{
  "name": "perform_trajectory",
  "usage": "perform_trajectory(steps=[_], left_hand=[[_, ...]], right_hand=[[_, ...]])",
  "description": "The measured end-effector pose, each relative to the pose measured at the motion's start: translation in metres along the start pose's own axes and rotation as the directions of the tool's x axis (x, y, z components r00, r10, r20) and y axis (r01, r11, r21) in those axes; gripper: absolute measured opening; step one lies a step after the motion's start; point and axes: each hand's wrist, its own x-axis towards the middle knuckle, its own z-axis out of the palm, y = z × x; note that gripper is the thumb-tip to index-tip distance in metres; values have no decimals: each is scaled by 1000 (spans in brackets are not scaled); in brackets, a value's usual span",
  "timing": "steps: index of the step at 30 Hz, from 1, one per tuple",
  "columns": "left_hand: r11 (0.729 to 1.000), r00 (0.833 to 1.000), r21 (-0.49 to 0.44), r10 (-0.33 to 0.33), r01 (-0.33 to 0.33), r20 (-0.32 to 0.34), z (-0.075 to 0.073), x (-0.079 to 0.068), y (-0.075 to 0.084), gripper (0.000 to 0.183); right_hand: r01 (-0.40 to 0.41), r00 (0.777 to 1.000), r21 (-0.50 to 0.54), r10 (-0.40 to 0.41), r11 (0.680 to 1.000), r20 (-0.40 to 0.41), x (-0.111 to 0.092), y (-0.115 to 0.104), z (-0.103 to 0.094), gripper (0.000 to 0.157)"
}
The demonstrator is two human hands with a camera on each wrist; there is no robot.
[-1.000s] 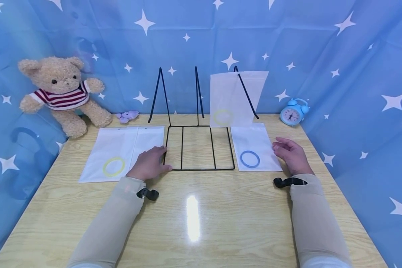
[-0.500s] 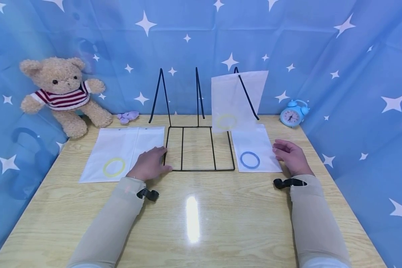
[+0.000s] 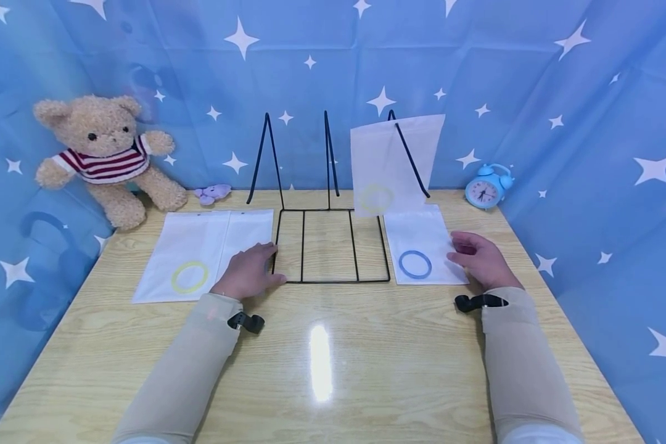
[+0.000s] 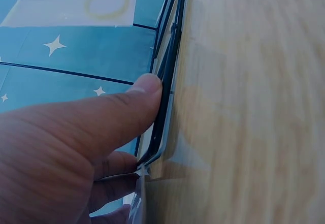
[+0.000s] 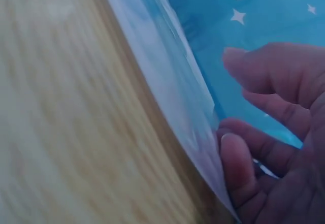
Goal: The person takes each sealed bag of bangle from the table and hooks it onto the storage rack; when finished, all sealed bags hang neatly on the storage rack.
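Observation:
In the head view my left hand (image 3: 246,270) holds the near left corner of a black wire rack (image 3: 338,282). Its thumb lies on the front bar, as the left wrist view shows. A white bag with a faint yellow ring (image 3: 396,163) hangs from the rack's right prong. At the right edge of a flat white bag with a blue ring (image 3: 444,246) is my right hand (image 3: 481,262). Its fingertips touch the edge of the bag (image 5: 172,102) in the right wrist view, with the thumb apart from them. Nothing is pinched there.
Left of the rack lie white bags (image 3: 202,246), the outer one with a yellow ring. A teddy bear (image 3: 104,157), a small purple toy (image 3: 212,193) and a blue alarm clock (image 3: 485,187) stand at the back. Two other rack prongs (image 3: 327,154) hold no bag.
My right thumb has spread away from the fingers. The hanging bag has swayed slightly to the right. My left hand stays in place on the rack.

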Motion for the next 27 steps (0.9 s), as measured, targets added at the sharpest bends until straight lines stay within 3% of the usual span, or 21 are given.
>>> perform_trajectory(steps=[8, 15, 27], left_hand=[[1000, 1000, -3, 12, -12, -5, 2, 1, -1, 79], [1000, 1000, -3, 6, -6, -6, 2, 0, -2, 79], [1000, 1000, -3, 6, -6, -12, 2, 1, -2, 79]], right_hand=[[-10, 999, -167, 18, 986, 48, -6, -8, -4, 81], [5, 997, -321, 22, 947, 78, -4, -13, 1, 94], [-50, 995, -402, 80, 914, 58, -5, -25, 11, 91]])
